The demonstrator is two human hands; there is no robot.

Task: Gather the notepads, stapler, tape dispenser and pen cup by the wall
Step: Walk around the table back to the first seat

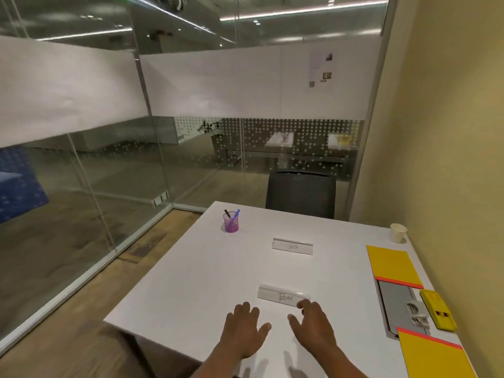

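Observation:
A purple mesh pen cup [231, 221] with two pens stands at the far left corner of the white table [196, 274]. Along the right edge by the yellow wall lie one yellow notepad [390, 264] farther away and another yellow notepad [433, 356] close to me. Between them sit a yellow stapler [437, 309] and a clear tape dispenser [416, 313] on a grey panel. My left hand [244, 327] and my right hand [313, 324] hover flat over the near table edge, fingers spread, holding nothing.
Two clear name plates lie mid-table: the near name plate [283, 296] just beyond my fingers, the far name plate [292, 246] behind it. A paper cup [398, 232] stands at the far right corner. A dark chair [301, 196] faces the far edge. Glass walls run to the left.

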